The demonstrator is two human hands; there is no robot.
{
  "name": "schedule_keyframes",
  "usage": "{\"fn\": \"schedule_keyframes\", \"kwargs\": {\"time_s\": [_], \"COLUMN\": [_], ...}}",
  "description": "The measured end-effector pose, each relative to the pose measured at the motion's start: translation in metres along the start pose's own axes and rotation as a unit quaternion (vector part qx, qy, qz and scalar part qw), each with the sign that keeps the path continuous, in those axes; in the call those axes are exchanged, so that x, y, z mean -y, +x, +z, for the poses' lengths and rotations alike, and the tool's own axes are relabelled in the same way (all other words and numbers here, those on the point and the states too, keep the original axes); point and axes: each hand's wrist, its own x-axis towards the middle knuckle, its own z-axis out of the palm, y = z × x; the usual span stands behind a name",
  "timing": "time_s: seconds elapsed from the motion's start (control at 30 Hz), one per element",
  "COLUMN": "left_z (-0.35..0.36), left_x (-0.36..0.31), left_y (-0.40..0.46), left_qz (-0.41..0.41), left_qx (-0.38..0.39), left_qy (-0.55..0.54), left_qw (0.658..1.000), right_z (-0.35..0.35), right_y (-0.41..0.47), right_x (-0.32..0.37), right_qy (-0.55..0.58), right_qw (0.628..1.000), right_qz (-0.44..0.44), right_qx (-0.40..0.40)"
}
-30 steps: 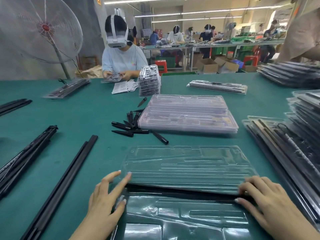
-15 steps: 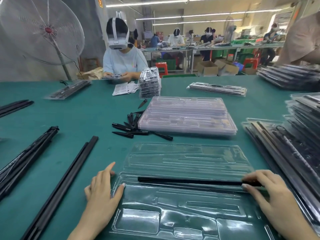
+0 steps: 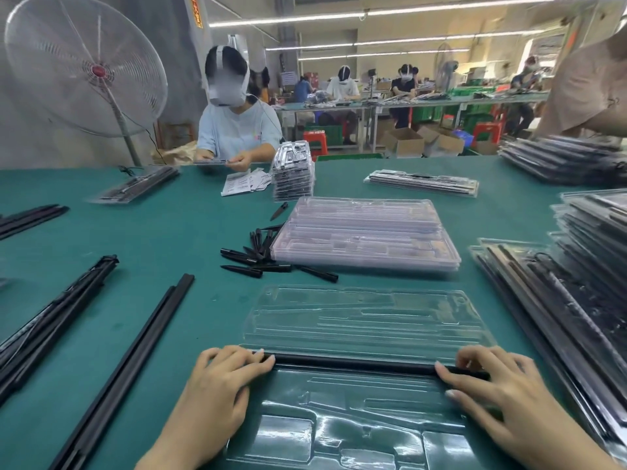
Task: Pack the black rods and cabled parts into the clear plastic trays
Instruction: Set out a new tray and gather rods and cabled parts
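Green matting covers the long work table, which stands in a lit factory hall with more benches and seated workers behind. Across the table a person in a pale shirt handles small parts, with a large standing fan off to one side.

At the near edge lies an open clear plastic tray, its far half spread flat on the matting. One long black rod lies across the tray along the fold between the two halves. The left hand rests on the rod's left end, fingers bent over it and pressing down; the right hand does the same at the right end, fingertips curled onto the rod. Whether the thumbs reach under the rod cannot be told.

Just beyond the open tray sits a stack of empty clear trays, and beside that stack lies a loose heap of short black pen-like pieces. Left of the hands, a pair of long black rods lies on the matting, with a bundle of cabled rods further left. On the right, filled trays are piled along the table edge, and another flat filled tray lies farther back.
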Motion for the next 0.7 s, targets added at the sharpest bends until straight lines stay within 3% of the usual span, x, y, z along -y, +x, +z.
{"fn": "schedule_keyframes", "kwargs": {"time_s": [0.3, 0.47, 0.57, 0.7], "left_z": [0.005, -0.006, -0.020, -0.039], "left_x": [0.006, 0.015, 0.022, 0.039], "left_y": [-0.001, 0.007, 0.013, 0.010], "left_qz": [-0.047, -0.089, -0.129, -0.173], "left_qx": [-0.012, 0.036, 0.027, 0.002], "left_qy": [-0.068, -0.180, -0.233, -0.213], "left_qw": [0.997, 0.979, 0.963, 0.962], "right_z": [0.004, -0.001, -0.006, -0.013], "right_y": [0.001, 0.006, 0.012, 0.017], "right_x": [-0.001, 0.001, 0.002, 0.003], "right_qy": [-0.007, -0.025, -0.012, 0.013], "right_qw": [1.000, 0.999, 1.000, 0.999], "right_qz": [-0.015, -0.016, -0.001, 0.016], "right_qx": [-0.014, -0.013, -0.024, -0.028]}}
